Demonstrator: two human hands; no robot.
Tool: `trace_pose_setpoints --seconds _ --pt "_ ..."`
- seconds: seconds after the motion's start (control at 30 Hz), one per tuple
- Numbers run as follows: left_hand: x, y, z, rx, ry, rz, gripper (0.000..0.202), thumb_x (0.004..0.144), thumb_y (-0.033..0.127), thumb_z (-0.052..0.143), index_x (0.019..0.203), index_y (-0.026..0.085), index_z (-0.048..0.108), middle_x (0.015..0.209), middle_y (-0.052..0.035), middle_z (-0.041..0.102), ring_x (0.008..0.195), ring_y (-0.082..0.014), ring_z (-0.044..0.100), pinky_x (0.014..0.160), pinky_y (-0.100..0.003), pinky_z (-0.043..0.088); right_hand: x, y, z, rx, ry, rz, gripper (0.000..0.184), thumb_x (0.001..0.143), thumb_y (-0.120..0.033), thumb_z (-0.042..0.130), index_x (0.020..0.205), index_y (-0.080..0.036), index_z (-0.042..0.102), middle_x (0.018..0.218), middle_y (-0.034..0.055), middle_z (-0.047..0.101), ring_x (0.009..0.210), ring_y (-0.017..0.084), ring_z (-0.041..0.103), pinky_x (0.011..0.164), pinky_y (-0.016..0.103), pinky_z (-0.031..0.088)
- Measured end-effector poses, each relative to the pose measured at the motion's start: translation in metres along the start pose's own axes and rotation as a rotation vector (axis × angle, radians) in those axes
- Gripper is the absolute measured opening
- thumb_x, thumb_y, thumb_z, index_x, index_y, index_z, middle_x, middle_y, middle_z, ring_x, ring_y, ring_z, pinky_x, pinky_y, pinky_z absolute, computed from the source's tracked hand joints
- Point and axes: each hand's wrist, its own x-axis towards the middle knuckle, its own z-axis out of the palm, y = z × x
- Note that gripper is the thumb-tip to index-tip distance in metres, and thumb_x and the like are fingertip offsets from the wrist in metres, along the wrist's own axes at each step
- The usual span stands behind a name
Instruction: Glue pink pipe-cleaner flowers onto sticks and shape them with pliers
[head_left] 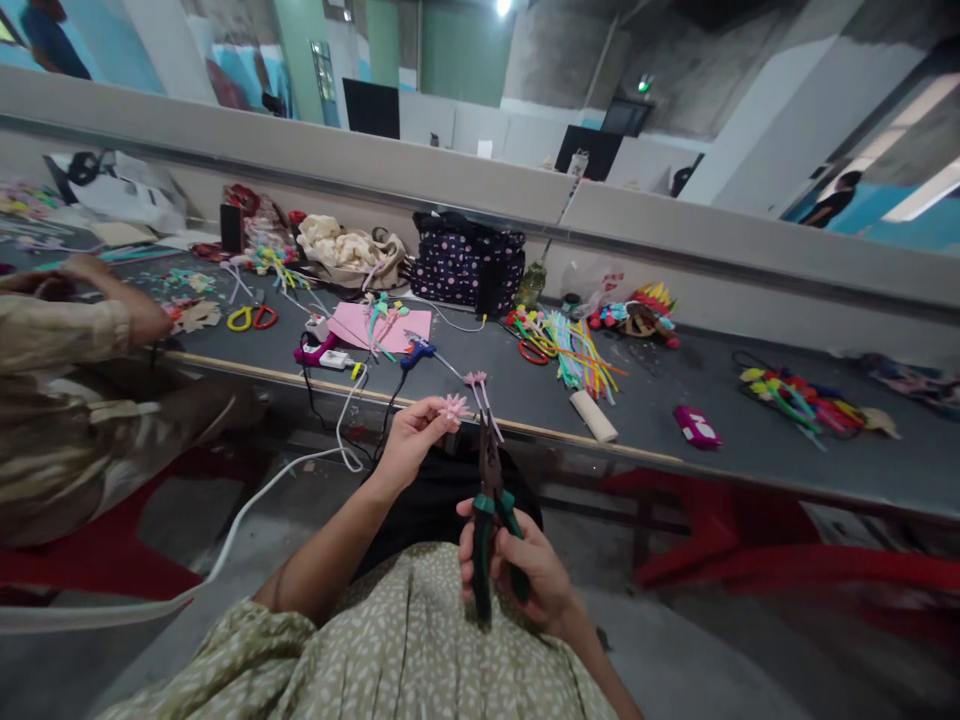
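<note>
Dark table [652,385] is cluttered. Pink flower [454,408], seemingly shaped, perhaps unfinished, is pinched by left hand [411,440]; pliers [491,478] are gripped by right hand [538,562].

Looked dim, flared at a small round white ceiling lamp [503,6], blurred and stretched toward the edges.

Pink flower [453,409], pliers [491,474] in hands [411,438]

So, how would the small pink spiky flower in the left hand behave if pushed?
The small pink spiky flower is probably light: the left hand pinches it. Its thin petals may bend and, jutting outward, likely hinder rolling.
</note>
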Motion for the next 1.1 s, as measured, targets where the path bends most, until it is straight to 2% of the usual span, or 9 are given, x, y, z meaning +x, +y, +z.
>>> trace_pose_setpoints --seconds 0.07,0.13,0.27,0.37,0.47,0.57,0.8,0.97,1.1 --pt "0.0 0.002 0.0 0.016 -0.008 0.018 0.023 0.071 0.036 0.078 0.082 0.017 0.071 0.075 -0.004 0.069 0.07 -0.0153 0.063 0.072 -0.027 0.051 0.001 0.0 0.0 -0.005 0.01 0.028 0.043 0.084 -0.04 0.069 0.119 -0.017 0.062 0.086 0.0072 0.066 0.067 0.016 0.065 0.058 0.03 0.057" --pt "0.001 0.006 0.0 0.033 -0.027 0.052 0.021 0.072 0.034 0.077 0.082 0.017 0.072 0.08 -0.0046 0.069 0.075 -0.0166 0.063 0.075 -0.028 0.051 0.001 -0.001 0.002 -0.009 0.004 0.04 0.042 0.083 -0.04 0.07 0.119 -0.018 0.063 0.086 0.007 0.066 0.068 0.016 0.065 0.06 0.031 0.058" --pt "0.003 0.011 -0.001 0.092 -0.051 0.121 0.015 0.073 0.03 0.076 0.081 0.018 0.074 0.082 -0.0048 0.067 0.079 -0.0177 0.063 0.075 -0.027 0.05 0.001 -0.004 0.008 -0.037 -0.013 -0.021 0.048 0.079 -0.042 0.074 0.119 -0.018 0.065 0.1 0.0122 0.067 0.091 0.025 0.066 0.081 0.046 0.056" --pt "0.006 0.01 -0.004 0.13 -0.037 0.182 0.014 0.074 0.03 0.075 0.082 0.018 0.075 0.084 -0.0055 0.066 0.08 -0.018 0.063 0.077 -0.027 0.049 0.001 -0.004 0.007 -0.099 0.051 -0.068 0.049 0.078 -0.042 0.075 0.12 -0.018 0.066 0.111 0.0137 0.064 0.103 0.027 0.061 0.088 0.045 0.051" --pt "0.01 0.005 -0.01 0.174 -0.038 0.241 0.013 0.076 0.03 0.073 0.081 0.018 0.076 0.087 -0.0069 0.067 0.086 -0.0195 0.063 0.083 -0.029 0.048 0.001 0.0 -0.001 -0.186 0.155 -0.039 0.049 0.078 -0.038 0.076 0.122 -0.019 0.066 0.096 0.0076 0.063 0.082 0.017 0.059 0.076 0.029 0.05" --pt "0.014 -0.001 -0.016 0.188 -0.045 0.299 0.012 0.078 0.03 0.072 0.081 0.019 0.075 0.088 -0.0074 0.069 0.088 -0.0202 0.064 0.086 -0.031 0.048 0.0 0.003 -0.008 -0.219 0.209 0.009 0.051 0.08 -0.038 0.075 0.126 -0.019 0.064 0.082 0.0027 0.059 0.066 0.011 0.052 0.063 0.024 0.044" --pt "0.017 -0.009 -0.018 0.191 -0.059 0.384 0.01 0.079 0.028 0.072 0.085 0.021 0.075 0.089 -0.0065 0.07 0.09 -0.0194 0.065 0.085 -0.032 0.049 0.003 0.005 -0.004 -0.161 0.119 0.009 0.051 0.081 -0.039 0.073 0.126 -0.017 0.063 0.086 0.0056 0.059 0.075 0.016 0.057 0.069 0.029 0.044" --pt "0.016 -0.01 -0.02 0.24 -0.055 0.401 0.008 0.077 0.024 0.073 0.084 0.021 0.076 0.09 -0.0059 0.07 0.092 -0.019 0.065 0.085 -0.03 0.049 0.004 0.004 -0.006 -0.202 0.17 0.037 0.051 0.08 -0.038 0.075 0.126 -0.019 0.063 0.08 0.0022 0.057 0.067 0.012 0.053 0.064 0.026 0.043" --pt "0.017 -0.01 -0.02 0.242 -0.079 0.414 0.008 0.077 0.024 0.073 0.085 0.021 0.075 0.089 -0.0061 0.07 0.094 -0.0196 0.064 0.087 -0.033 0.049 0.005 0.003 -0.006 -0.199 0.16 0.032 0.049 0.078 -0.036 0.076 0.122 -0.018 0.066 0.083 0.0027 0.06 0.07 0.013 0.056 0.068 0.026 0.046"
